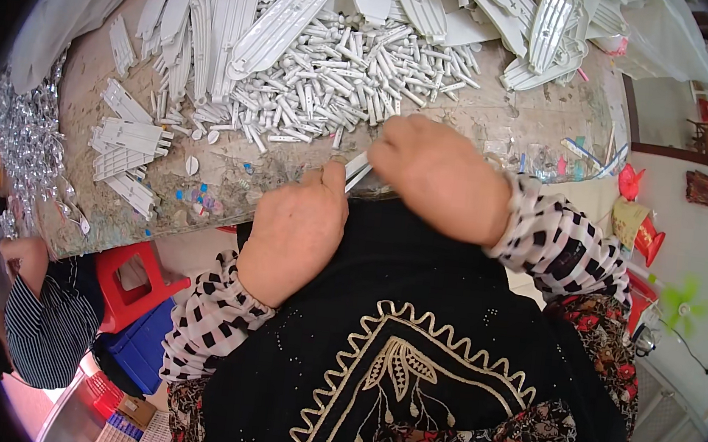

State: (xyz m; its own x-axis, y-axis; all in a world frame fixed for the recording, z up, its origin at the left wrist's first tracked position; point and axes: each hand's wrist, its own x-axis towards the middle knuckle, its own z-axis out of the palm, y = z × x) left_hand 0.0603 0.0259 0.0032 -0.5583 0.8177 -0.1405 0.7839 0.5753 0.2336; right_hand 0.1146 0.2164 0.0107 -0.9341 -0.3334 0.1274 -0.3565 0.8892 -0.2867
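Observation:
Between my two hands, at the near edge of the table, is a narrow white plastic piece [358, 171]. My left hand [298, 226] is closed on its lower left end, thumb and fingers pinched. My right hand [439, 175] grips the upper right end with curled fingers, which hide much of it. Just beyond my hands lies a heap of small white plastic pegs [324, 90]. Long ribbed white plastic panels [284, 23] are piled behind and partly over the heap. Shorter flat white plastic pieces [129, 141] lie in a loose stack to the left.
The worn table [517, 122] has small blue scraps [195, 193] near its front left edge. Shiny silver pieces [29, 139] hang at the far left. Below them sits a person in a striped top [49, 336], near a red stool [128, 284] and a blue bin [137, 345].

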